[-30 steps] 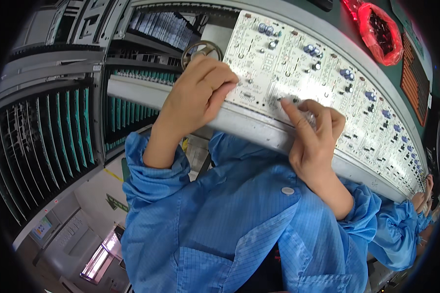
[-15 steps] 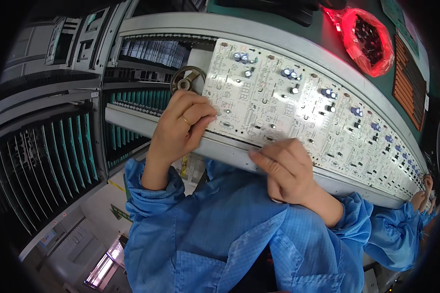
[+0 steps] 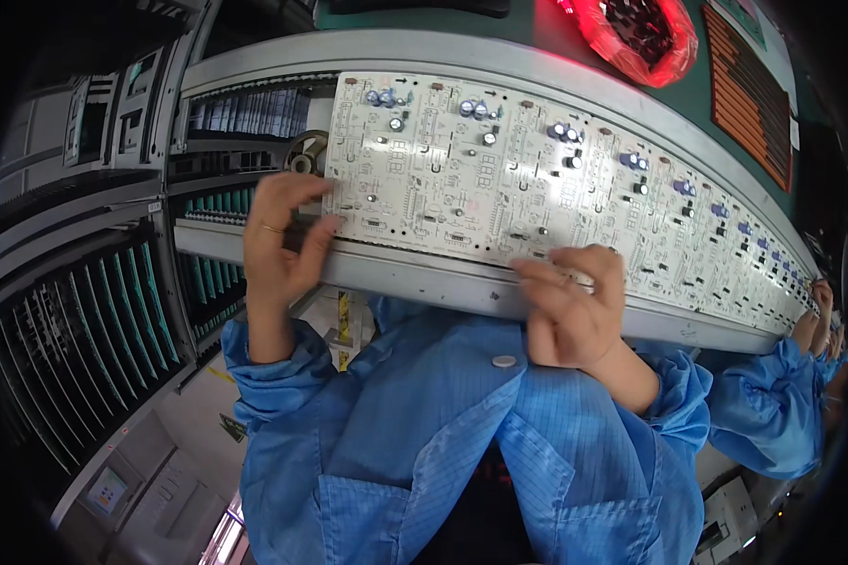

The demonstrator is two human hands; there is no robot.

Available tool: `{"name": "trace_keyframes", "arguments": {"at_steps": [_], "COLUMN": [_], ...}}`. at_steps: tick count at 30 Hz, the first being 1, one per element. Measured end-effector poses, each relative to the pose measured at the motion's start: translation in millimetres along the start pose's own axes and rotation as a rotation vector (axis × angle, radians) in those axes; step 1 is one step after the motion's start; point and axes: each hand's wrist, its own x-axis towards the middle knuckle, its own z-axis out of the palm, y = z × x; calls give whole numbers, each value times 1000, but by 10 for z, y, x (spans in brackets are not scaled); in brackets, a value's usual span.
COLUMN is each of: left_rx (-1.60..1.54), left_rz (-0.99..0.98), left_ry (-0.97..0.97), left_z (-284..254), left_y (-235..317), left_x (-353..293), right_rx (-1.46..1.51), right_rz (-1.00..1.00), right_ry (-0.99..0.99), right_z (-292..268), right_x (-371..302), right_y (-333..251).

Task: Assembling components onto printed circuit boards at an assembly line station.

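Green-edged boards stand on end in a dark rack [image 3: 94, 348] at my far left, with a small lit screen [image 3: 109, 490] low down below it. Just behind my left hand [image 3: 273, 250], past its fingertips, sits a metal handwheel [image 3: 301, 162]. That hand wears a thin ring [image 3: 273, 228]; its thumb and fingers are spread apart around nothing, tips right at the left end of a row of white circuit boards [image 3: 499, 179]. Whether they touch that edge I can't tell.

The boards lie flat between two grey metal rails, the near rail [image 3: 424, 282] passing in front of my body, and the row runs off to my right. Purple-blue capacitors [image 3: 382, 97] stand along its far side, with small black parts scattered nearer me. My right hand [image 3: 579, 315] is blurred over the near rail and the boards' near edge, fingers loosely bent; I can't make out whether it pinches anything.

Beyond the far rail, a red bag [image 3: 645, 42] of dark pieces rests on the green bench [image 3: 693, 105], with orange-brown strips [image 3: 749, 99] beside it. At the far right, a co-worker's blue sleeve [image 3: 768, 414] reaches toward the row.
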Motion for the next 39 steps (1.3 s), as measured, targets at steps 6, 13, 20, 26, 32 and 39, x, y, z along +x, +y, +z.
{"name": "trace_keyframes", "arguments": {"at_steps": [6, 13, 20, 26, 32, 39], "left_rx": [-366, -373, -301, -281, -300, -338], "left_rz": [-362, -381, -390, -398, -390, -378], "left_ry": [392, 416, 413, 472, 508, 499], "left_z": [-24, 21, -5, -57, -37, -102], "left_y": [-196, -305, -385, -456, -473, -583], "left_x": [-73, -81, -104, -120, -76, -100], "right_rx": [-161, -167, -242, -264, -368, -148], "right_rz": [198, 114, 247, 277, 111, 263], "right_ry": [80, -25, 166, 221, 87, 470], "right_z": [-119, -70, -257, -481, -536, -602], "right_x": [-215, -89, -323, -645, -599, -824], "right_y": [26, 46, 139, 277, 251, 340]}}
